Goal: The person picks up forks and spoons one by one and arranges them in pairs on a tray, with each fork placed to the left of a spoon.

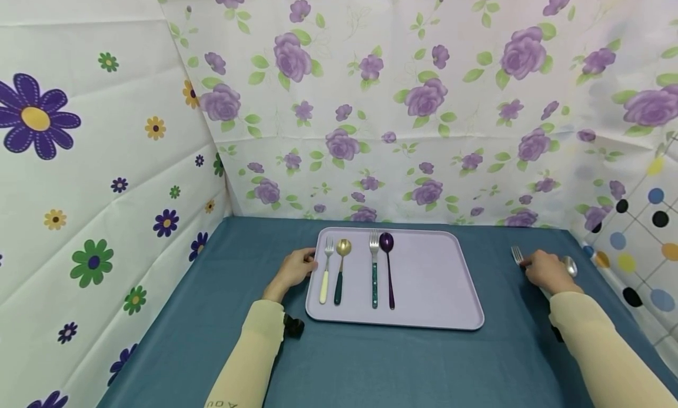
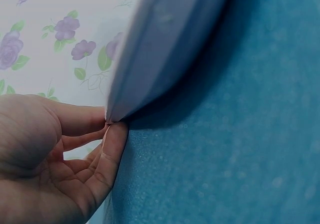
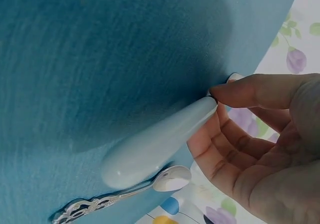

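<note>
**Gripping on Both Sides of a Lavender Tray**

Seen with left hand pinching the tray's left rim between thumb and fingers, and with right hand grasping a white-handled fork well to the tray's right, over a blue tablecloth. Visible from the head: the fork's tines, poking out past the knuckles, and the bowl of a silver spoon just beyond the hand, farther from the tray. Visible only from the right wrist: the fork's thick, glossy handle, pinched at its narrow end, with the spoon's ornate openwork stem alongside. Impossible to tell: fork lifted or resting on the cloth. Visible only from the left wrist: the tray's outer wall and its dark shadow. Laid out inside the tray, left to middle, in head view alone: a cream-handled fork, a gold-bowled spoon, a green-handled fork and a dark purple spoon.
</note>
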Demonstrator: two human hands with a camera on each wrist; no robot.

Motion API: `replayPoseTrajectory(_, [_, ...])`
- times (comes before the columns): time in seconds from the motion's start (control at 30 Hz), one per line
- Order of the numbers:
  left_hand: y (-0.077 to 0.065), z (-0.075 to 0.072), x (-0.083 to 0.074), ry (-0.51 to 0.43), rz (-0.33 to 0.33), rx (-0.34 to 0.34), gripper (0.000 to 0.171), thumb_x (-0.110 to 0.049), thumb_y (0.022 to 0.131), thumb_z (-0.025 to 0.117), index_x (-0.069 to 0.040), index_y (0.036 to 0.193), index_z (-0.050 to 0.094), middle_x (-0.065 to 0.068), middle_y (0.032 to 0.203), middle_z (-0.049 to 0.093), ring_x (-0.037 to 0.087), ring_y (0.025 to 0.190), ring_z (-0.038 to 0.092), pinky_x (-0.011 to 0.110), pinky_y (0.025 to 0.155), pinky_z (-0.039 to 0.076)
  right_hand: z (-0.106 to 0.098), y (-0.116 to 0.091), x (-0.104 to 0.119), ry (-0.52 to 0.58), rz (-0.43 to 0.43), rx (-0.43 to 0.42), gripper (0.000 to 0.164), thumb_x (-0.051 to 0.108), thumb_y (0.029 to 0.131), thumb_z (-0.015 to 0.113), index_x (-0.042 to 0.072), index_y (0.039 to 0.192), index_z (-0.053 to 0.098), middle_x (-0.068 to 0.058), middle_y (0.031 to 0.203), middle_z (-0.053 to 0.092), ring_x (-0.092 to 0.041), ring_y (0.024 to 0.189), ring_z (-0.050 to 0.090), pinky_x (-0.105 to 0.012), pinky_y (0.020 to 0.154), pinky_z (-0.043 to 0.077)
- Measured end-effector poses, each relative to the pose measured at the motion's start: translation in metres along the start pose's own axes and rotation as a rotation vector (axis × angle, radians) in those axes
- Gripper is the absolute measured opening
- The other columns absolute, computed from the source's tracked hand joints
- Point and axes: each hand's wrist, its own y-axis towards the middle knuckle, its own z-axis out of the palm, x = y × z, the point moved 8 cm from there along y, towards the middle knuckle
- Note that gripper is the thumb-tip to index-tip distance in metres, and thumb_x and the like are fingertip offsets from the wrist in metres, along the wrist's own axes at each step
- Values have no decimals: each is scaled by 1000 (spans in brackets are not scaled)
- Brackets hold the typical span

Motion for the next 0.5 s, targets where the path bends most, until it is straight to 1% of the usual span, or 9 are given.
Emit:
replayPoseTrajectory(0.17, [-1, -1, -1, -2, 0, -2, 48, -5, 104, 60, 6, 150, 51, 13, 103, 67, 25, 95, 71, 40, 84, 61, 0, 0, 1, 8, 5, -1, 45, -2, 90, 46, -14, 129, 65, -50, 133, 46, -66, 114, 50, -48, 70, 49])
replayPoseTrajectory(0.27, [-1, 0, -1, -2, 2, -3, 48, -5, 104, 60, 6, 150, 51, 13, 104, 67, 25, 96, 71, 39, 84, 61, 0, -1, 1, 13, 6, -16, 45, -3, 90, 46, -15, 128, 65, -49, 132, 49, -65, 113, 52, -53, 72, 53])
replayPoseTrajectory(0.4, [0, -1, -1, 2, 6, -6, 48, -5, 103, 61, 7, 149, 52, 13, 103, 67, 24, 94, 71, 39, 83, 61, 0, -1, 2, 18, 14, -26, 44, -3, 89, 46, -15, 127, 65, -48, 130, 51, -64, 110, 54, -59, 76, 54])
replayPoseTrajectory(0.5, [0, -1, -1, 7, 10, -9, 47, -4, 103, 60, 7, 148, 52, 13, 102, 67, 24, 92, 71, 39, 82, 61, 1, -2, 3, 27, 21, -20, 43, -3, 91, 46, -15, 129, 64, -49, 132, 49, -62, 108, 55, -55, 73, 53])
